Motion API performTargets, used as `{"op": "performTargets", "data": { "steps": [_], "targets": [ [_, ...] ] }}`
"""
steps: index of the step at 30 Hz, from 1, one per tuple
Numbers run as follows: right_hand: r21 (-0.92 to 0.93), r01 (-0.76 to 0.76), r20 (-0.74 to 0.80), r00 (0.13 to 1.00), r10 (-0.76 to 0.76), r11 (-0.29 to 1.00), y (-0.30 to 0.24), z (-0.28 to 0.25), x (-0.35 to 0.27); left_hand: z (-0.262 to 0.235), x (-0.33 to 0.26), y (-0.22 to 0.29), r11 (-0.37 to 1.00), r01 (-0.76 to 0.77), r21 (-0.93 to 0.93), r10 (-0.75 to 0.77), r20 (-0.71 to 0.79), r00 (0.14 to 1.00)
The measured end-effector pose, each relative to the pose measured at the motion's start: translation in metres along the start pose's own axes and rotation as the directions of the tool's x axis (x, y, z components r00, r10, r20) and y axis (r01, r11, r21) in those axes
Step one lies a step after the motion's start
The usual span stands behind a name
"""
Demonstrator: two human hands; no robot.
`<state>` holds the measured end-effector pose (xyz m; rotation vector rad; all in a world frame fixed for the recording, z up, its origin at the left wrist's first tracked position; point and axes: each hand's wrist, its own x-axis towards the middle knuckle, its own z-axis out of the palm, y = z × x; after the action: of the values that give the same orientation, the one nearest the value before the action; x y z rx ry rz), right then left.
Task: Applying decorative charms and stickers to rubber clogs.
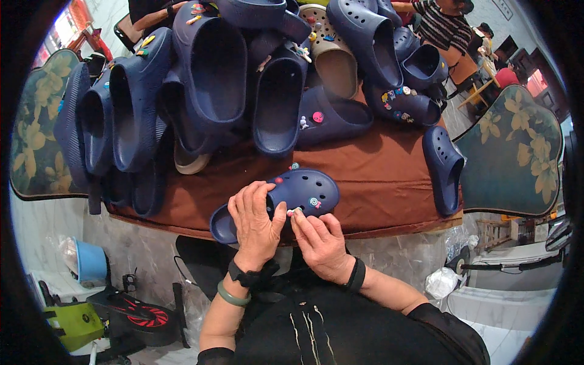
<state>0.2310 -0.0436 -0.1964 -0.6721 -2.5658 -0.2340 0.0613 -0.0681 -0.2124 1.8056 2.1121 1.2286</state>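
Observation:
A navy blue clog (302, 187) with round holes lies on the brown cloth in front of me, its toe pointing right. My left hand (254, 216) is wrapped over its middle and grips it, hiding much of the opening. Between the fingertips of my right hand (321, 239) is a small pale and red shoe charm (291, 212), held against the clog's near side. A swirl-shaped charm (314, 202) sits on the upper close by. Another swirl charm (295, 166) shows at the far edge, and a red charm (278, 180) lies beside my left fingers.
A large pile of navy clogs (210, 73), several with charms, covers the table's far side; one tan clog (336, 67) is among them. A single clog (443, 170) stands at the right on the brown cloth (383, 176). Other people (444, 24) are at the back.

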Motion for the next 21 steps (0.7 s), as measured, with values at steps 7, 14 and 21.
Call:
{"op": "performTargets", "data": {
  "steps": [7, 14, 21],
  "targets": [
    [0.113, 0.018, 0.043, 0.999, -0.023, 0.993, 0.006, 0.001, 0.001, -0.004, 0.0, -0.002, 1.0, -0.008, -0.016, 0.009, 0.067, 0.998],
    [0.508, -0.079, -0.117, 0.98, 0.16, 0.858, 0.036, 0.012, 0.002, -0.005, -0.002, -0.003, 0.997, 0.044, -0.068, -0.036, 0.107, 0.994],
    [0.153, -0.07, -0.082, 0.993, 0.083, 0.986, 0.019, 0.009, 0.001, -0.003, 0.0, -0.001, 1.0, 0.022, -0.017, -0.021, 0.067, 0.998]
  ]
}}
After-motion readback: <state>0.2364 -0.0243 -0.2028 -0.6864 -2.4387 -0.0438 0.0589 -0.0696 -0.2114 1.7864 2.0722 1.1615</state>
